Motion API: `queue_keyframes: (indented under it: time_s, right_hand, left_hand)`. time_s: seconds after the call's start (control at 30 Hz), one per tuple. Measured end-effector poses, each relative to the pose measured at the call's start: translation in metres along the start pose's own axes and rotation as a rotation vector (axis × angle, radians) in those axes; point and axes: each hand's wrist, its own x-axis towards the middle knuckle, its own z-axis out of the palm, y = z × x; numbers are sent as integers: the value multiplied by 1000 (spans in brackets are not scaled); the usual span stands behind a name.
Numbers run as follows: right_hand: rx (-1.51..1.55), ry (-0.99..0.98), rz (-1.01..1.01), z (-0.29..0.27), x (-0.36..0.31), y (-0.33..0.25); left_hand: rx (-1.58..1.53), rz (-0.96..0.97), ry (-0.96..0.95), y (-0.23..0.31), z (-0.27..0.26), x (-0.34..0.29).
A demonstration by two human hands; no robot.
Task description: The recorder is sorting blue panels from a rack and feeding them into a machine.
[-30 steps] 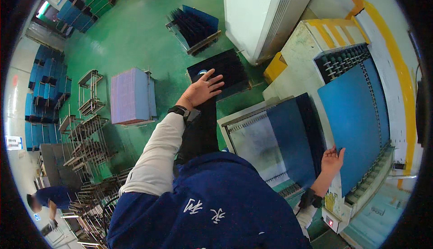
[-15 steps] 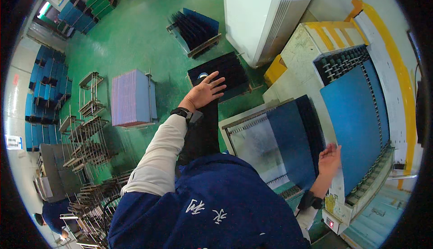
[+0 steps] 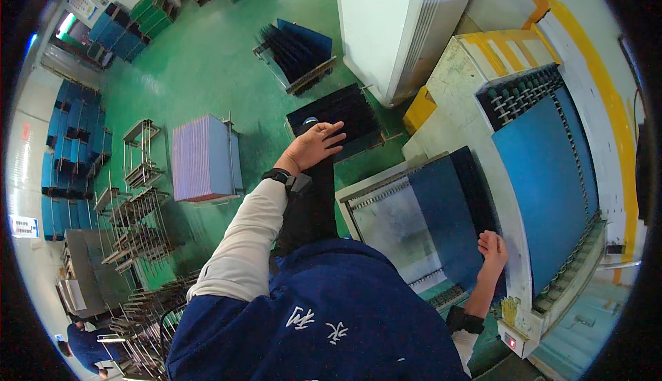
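My left hand (image 3: 312,148) reaches forward over my dark-clothed leg, its fingers apart and nothing in it. Below it on the floor is a rack of dark panels (image 3: 345,114), with a gap between hand and panels. My right hand (image 3: 492,250) is at the right, fingers loosely bent, with no held thing showing. It is beside a slotted rack (image 3: 358,208) with blue panels (image 3: 441,208) standing in it; whether the fingertips touch the panel edges I cannot tell. Just right of that hand, a large blue panel (image 3: 541,188) lies on a roller conveyor (image 3: 569,250).
A rack of pale blue panels (image 3: 203,160) and several bare metal racks (image 3: 141,222) stand on the green floor (image 3: 207,57) at left. A white cabinet (image 3: 376,29) is ahead, with a rack of fanned panels (image 3: 293,53) nearby. Another person (image 3: 86,346) is at the lower left.
My right hand has moved left, away from the large panel's edge to the panel rack, its fingers more bent. My left hand has dropped slightly and its fingers have drawn closer together.
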Motion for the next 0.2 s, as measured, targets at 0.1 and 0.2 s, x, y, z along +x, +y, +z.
queue_keyframes:
  time_s: [0.1,0.2]
  right_hand:
    - [-227,-16,-178,-2,3,11]
    - [-388,-32,-313,2,-3,13]
  left_hand:
    - [28,3,-17,0,-2,1]
    - [38,8,-85,0,-5,2]
